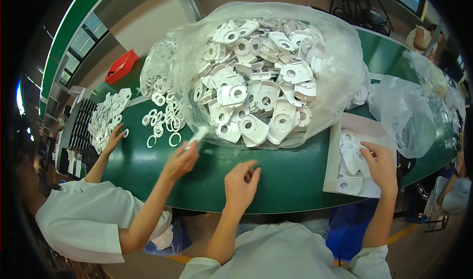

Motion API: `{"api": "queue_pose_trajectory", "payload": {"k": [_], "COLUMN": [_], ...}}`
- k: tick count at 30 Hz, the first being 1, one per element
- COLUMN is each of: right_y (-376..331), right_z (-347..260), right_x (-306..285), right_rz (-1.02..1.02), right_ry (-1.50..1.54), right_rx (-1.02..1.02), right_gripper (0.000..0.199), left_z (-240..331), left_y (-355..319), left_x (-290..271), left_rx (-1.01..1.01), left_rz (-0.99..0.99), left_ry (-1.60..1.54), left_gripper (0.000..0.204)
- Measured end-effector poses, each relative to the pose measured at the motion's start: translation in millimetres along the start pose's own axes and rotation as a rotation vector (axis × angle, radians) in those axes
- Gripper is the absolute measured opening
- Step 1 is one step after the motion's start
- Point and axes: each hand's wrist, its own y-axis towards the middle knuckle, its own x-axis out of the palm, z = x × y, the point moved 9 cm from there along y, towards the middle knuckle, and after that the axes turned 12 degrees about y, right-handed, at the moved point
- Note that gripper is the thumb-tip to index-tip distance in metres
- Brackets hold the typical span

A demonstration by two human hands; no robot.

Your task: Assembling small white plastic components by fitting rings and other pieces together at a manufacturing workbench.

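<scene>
My left hand [241,184] hangs over the green table with its fingers loosely bent and the thumb a little apart; nothing shows in it. Over a white open box [331,156] on the right is my right hand [380,166], its thumb and forefinger parted just above the contents. Whether the fingertips touch a part cannot be made out. Several white plastic parts [350,185], each with a round hole, lie in the box. A large clear plastic bag [340,77] ahead of me spills a heap of similar white parts [266,101].
On the left, a co-worker's hand [180,162] holds a blurred white piece [198,135]. White rings [158,116] lie scattered near that person. A red bin [121,67] stands farther back; an emptied-looking clear bag [401,112] lies beyond the box.
</scene>
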Motion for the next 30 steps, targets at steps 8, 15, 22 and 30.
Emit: {"api": "queue_pose_trajectory", "payload": {"k": [8,15,22,30], "right_y": [97.0,189.1,218.3,122.1], "right_z": [43.1,167.5,202.5,95.9], "right_x": [-125.5,-84.4,-44.5,-102.1], "right_rz": [0.499,-0.046,0.149,0.292], "right_ry": [-0.098,-0.780,-0.378,-0.170], "right_rx": [-0.002,0.006,0.010,-0.302], "right_gripper": [0.020,0.040,0.056,0.022], "left_z": [-4.8,3.4,-11.6,-31.6], "left_y": [64.7,61.5,50.6,14.7], "left_x": [-5.9,-23.2,-34.0,-22.6], "left_rx": [-0.011,0.092,0.059,-0.052], "left_rz": [0.168,0.251,0.239,0.170], "left_ry": [0.443,0.296,0.182,-0.595], "left_gripper": [0.063,0.054,0.057,0.052]}}
